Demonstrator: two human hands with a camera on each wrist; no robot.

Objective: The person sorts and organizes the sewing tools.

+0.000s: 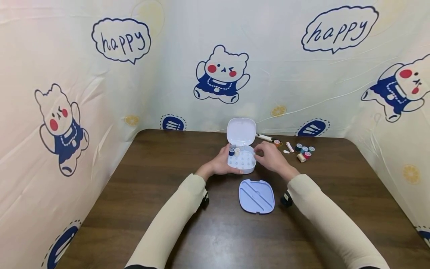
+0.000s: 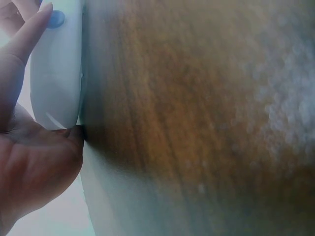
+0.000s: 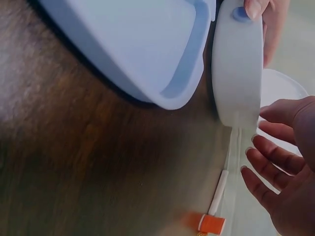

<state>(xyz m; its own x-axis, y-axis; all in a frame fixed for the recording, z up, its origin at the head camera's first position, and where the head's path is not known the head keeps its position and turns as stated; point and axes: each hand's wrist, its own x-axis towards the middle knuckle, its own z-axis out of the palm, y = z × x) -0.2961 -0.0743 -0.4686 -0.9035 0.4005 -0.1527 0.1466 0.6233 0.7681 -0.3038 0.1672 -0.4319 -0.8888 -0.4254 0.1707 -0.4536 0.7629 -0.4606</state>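
A white sewing box (image 1: pixel 246 169) stands on the table with its lid (image 1: pixel 241 130) raised at the back. Inside it, a dark blue thread spool (image 1: pixel 231 151) and a cream thread spool (image 1: pixel 237 151) sit at the back left among rows of small pegs. My left hand (image 1: pixel 221 161) grips the box around its left side, thumb across the front by a blue button (image 3: pixel 241 14). At the box's right rim hovers my right hand (image 1: pixel 270 156), its fingers (image 3: pixel 268 164) loosely bent and apart, with nothing visible between them. A light blue divided tray (image 1: pixel 256 197) lies in front of the box.
Right of the box lie an orange spool (image 1: pixel 277 143), a white pen-shaped tool (image 1: pixel 264 137) and a small white-and-pink item (image 1: pixel 289 147). Farther right, several thread spools cluster, including a cream one (image 1: pixel 301 158) on its side. A printed cloth (image 1: pixel 221 112) hangs behind the table.
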